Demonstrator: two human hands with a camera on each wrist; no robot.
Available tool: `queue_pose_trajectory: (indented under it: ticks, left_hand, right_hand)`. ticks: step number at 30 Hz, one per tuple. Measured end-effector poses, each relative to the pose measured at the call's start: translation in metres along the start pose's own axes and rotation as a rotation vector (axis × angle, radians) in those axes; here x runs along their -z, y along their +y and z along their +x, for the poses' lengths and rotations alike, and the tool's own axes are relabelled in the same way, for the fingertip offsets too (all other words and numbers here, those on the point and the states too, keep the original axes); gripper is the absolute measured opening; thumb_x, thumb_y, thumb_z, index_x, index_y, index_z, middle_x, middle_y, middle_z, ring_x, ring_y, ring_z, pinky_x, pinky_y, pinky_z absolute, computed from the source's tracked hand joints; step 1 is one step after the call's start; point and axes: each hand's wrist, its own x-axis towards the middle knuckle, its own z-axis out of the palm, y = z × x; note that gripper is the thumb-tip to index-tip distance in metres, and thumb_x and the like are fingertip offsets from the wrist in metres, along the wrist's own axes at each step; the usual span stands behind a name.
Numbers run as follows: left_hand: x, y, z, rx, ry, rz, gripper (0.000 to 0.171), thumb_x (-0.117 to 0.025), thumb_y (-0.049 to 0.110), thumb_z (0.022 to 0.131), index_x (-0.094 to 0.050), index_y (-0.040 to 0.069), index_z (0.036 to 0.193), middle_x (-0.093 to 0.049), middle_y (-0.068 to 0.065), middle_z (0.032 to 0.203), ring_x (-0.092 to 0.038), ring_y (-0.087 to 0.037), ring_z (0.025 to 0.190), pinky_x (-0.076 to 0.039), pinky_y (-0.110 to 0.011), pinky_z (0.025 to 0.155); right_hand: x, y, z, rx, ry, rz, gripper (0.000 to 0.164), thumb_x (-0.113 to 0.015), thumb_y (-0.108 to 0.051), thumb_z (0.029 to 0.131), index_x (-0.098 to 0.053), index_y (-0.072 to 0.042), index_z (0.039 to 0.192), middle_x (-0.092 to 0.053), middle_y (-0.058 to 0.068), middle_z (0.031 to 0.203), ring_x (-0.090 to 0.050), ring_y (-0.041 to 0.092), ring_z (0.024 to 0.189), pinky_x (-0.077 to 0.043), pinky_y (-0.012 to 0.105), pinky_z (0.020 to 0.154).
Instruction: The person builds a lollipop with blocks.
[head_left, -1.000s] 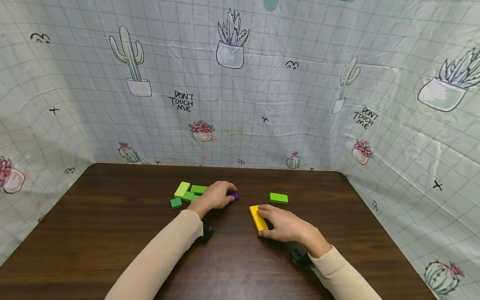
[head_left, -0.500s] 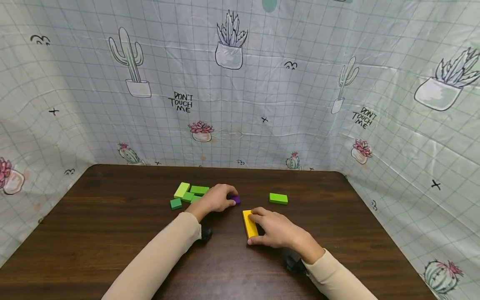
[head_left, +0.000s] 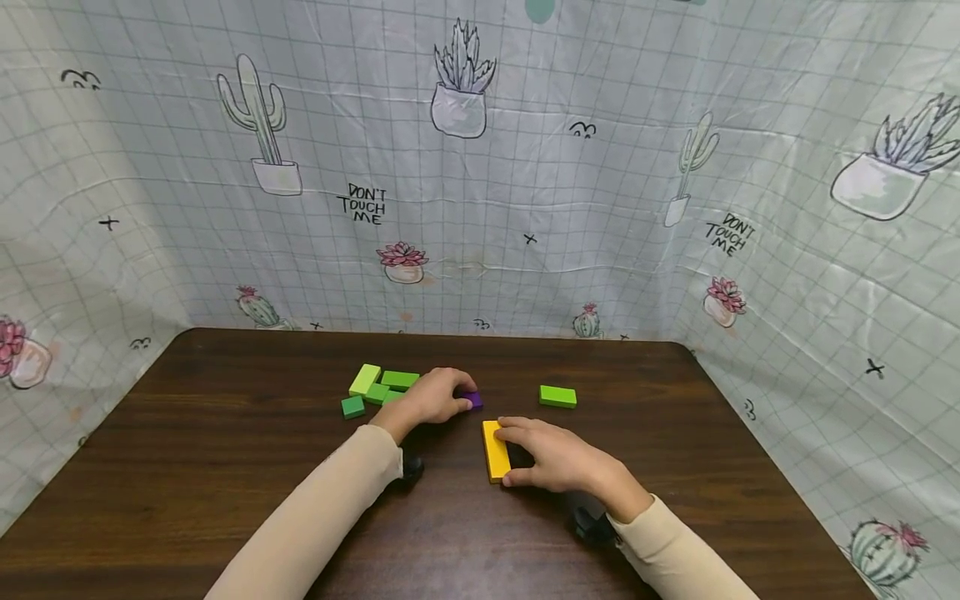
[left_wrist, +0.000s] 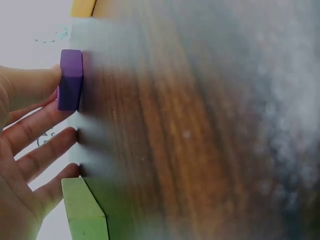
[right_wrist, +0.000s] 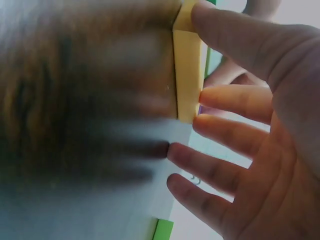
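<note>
A yellow rectangular block (head_left: 496, 451) lies flat near the middle of the dark wooden table. My right hand (head_left: 558, 457) is at its right side. The thumb is near one end and the first fingertips near the other, and all fingers are fairly straight. The right wrist view shows the thumb tip overlapping the top of the yellow block (right_wrist: 189, 75), with the last two fingers spread off it. Just beyond, my left hand (head_left: 429, 398) pinches a small purple block (left_wrist: 70, 80) between thumb and fingers. Its other fingertips reach down by the table, close to a light green block (left_wrist: 86, 210).
Left of the left hand is a loose cluster: a lime block (head_left: 364, 380), a green block (head_left: 400, 380) and smaller green pieces (head_left: 352, 407). Another bright green block (head_left: 557, 397) lies beyond the right hand. A patterned cloth (head_left: 480, 208) hangs around the table's far edge.
The yellow block has slid left and toward me with the right hand, turning slightly. My right thumb has shifted from its near end to its right side. The purple block moved slightly toward me.
</note>
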Motion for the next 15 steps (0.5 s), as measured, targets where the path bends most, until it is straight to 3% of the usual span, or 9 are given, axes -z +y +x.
queue_pose_trajectory:
  ticks: [15]
  left_hand:
    - [-0.001, 0.003, -0.008, -0.054, -0.057, -0.022, 0.027, -0.067, 0.021, 0.091, -0.068, 0.014, 0.116, -0.065, -0.002, 0.114, -0.057, -0.021, 0.107, -0.045, -0.041, 0.096]
  right_hand:
    - [-0.006, -0.017, 0.003, 0.035, 0.033, -0.06, 0.067, -0.065, -0.05, 0.086, -0.052, -0.009, 0.138, -0.042, 0.008, 0.147, -0.045, 0.027, 0.129, -0.039, 0.046, 0.102]
